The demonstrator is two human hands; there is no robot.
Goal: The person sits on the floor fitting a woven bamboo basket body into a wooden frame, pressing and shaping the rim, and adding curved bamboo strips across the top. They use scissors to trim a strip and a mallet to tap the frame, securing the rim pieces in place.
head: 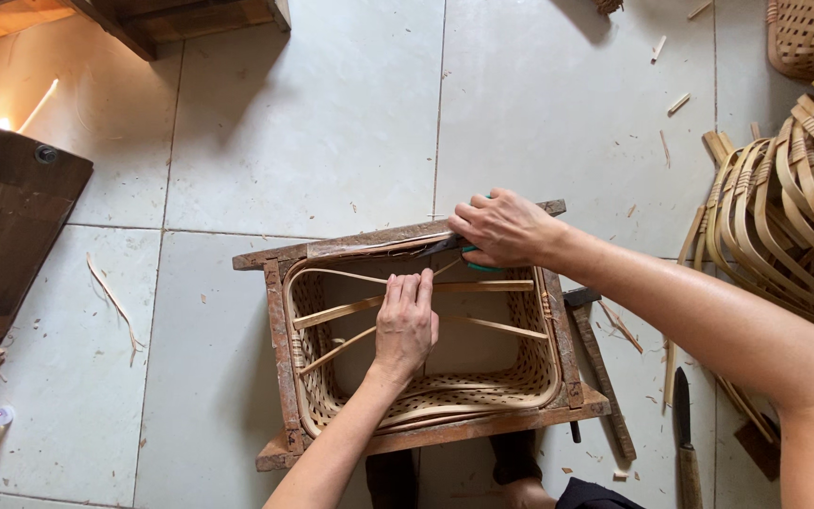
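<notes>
A woven bamboo basket (529, 377) sits inside a worn wooden frame (280, 330) on the tiled floor. Several bamboo strips (341, 311) cross the basket's open top. My left hand (405, 325) presses down on these strips near the middle, fingers together and pointing away from me. My right hand (503, 229) is at the frame's far rail, closed around green-handled shears (475, 256) whose dark blades point left along the rail.
A pile of bent bamboo hoops (793, 198) lies at the right, with a woven basket (812, 33) at the top right. A hammer (600, 368) and a knife (685, 443) lie right of the frame. Dark wooden furniture (7, 226) stands at the left.
</notes>
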